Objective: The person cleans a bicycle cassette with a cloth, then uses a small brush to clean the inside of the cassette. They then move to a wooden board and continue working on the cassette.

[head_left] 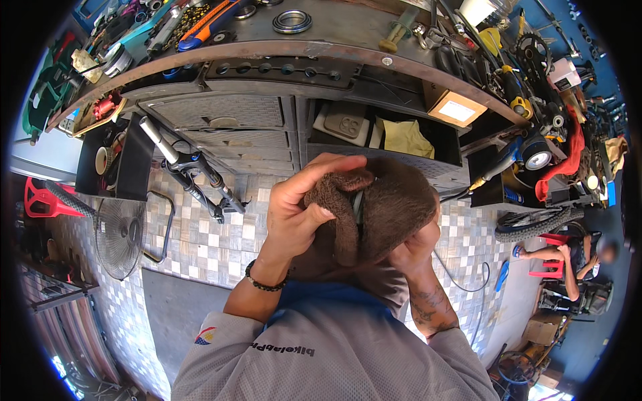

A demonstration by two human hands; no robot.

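Observation:
A thick brown cloth (401, 200) is bunched up between both hands in front of my chest. My left hand (301, 200) grips its left side, with the thumb pressed on a fold and the fingers over the top. Around the right edge, my right hand (421, 237) is closed on the cloth, its fingers mostly hidden behind it. In the gap between the folds a greyish edge of something shows; the cloth covers the rest, so I cannot make out what it is.
Ahead stands a workbench (254, 57) with tools and a bearing ring (292, 21) on top. Below it, an open drawer (401, 157) holds a yellow cloth (406, 138). A bicycle fork (194, 167) and a fan (120, 237) are left. A person (568, 260) sits far right.

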